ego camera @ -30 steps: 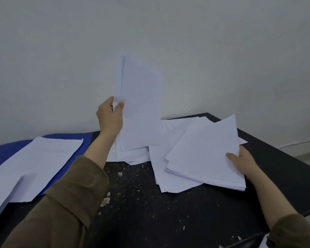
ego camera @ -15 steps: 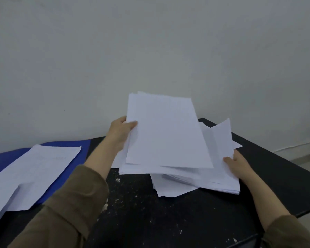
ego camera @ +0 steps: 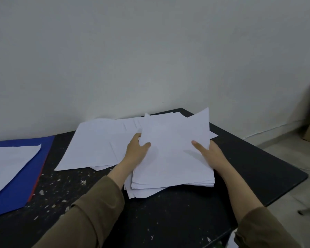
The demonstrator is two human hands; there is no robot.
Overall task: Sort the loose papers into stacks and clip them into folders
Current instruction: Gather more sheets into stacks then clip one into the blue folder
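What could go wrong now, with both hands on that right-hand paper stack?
1. The stack of papers is fanned and uneven; lifted by the left hand and right hand, lower sheets might slip out.
2. It overlaps the flat sheets beside it, so the piles could mix.
3. It lies near the black table edge; sheets may slide off.

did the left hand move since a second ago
Yes. The left hand came down from in front of the wall, where it held sheets up, to grip the left edge of the paper stack on the table.
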